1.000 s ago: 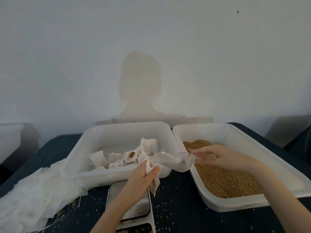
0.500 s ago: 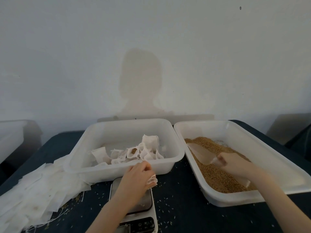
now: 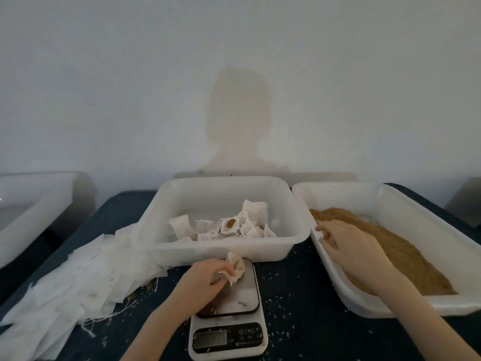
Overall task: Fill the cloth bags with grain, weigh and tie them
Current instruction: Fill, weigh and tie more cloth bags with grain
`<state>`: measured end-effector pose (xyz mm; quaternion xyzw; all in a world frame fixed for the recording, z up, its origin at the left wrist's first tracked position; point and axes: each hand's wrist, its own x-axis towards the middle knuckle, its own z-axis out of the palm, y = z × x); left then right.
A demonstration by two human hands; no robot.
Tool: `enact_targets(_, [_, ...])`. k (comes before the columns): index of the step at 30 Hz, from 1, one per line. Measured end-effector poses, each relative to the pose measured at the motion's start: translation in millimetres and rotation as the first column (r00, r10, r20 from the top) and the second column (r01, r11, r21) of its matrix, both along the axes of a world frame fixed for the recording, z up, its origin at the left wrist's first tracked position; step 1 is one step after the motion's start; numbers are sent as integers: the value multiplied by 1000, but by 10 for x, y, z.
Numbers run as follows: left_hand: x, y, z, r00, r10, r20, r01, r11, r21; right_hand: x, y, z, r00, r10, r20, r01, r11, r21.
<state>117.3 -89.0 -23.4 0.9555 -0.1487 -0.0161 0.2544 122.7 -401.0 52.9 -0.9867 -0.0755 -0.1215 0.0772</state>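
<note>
My left hand (image 3: 203,281) pinches a small white cloth bag (image 3: 236,267) and holds it on the plate of the kitchen scale (image 3: 239,295). My right hand (image 3: 348,243) lies palm down in the white tray (image 3: 390,307) of brown grain (image 3: 406,261), fingertips against the tray's left wall. No scoop shows there, and what lies under the palm is hidden. The middle white tub (image 3: 223,247) holds several small cloth bags (image 3: 244,225), one showing grain inside.
A loose pile of flat white cloth bags (image 3: 78,277) lies on the dark tablecloth to the left of the scale. Another white tub (image 3: 28,204) stands off the table's left side. Stray grains dot the cloth around the scale. A wall is close behind.
My left hand lowered the bag from tub height onto the scale plate. My right hand carried the clear scoop back into the grain, then slid toward the tray's left wall; the scoop is out of sight.
</note>
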Motion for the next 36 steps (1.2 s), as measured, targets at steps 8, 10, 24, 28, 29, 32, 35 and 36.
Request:
enact_targets(8, [-205,251,-93,999,48,1,-44,921,-386,-109,985,-643,971,235,-41,-206,913,352])
enact_targets(10, [-239,295,-154,998,58,11,-46,877,-478,-44,1027,-844,979,192,-64,-142,876,460])
enact_targets(24, [-192,436,-452,869,481,-116,-392,524,-756,156,881,-1257,993,19,-119,92,523,848])
enact_targets(28, [-203,441,-491,857,500,-126,-434,567,-700,153,895,-1261,992,38,-124,86,525,847])
enact_targets(29, [-202,438,-494,856,502,-125,-439,576,-689,153,892,-1263,991,39,-124,85,526,846])
enact_targets(32, [-191,436,-502,853,510,-113,-450,608,-654,157,883,-1280,992,33,-125,90,517,851])
enact_targets(35, [-182,432,-511,852,513,-109,-456,624,-635,158,876,-1292,991,35,-127,91,520,850])
enact_targets(36, [-183,428,-511,852,512,-106,-457,630,-628,161,874,-1296,991,36,-127,90,524,847])
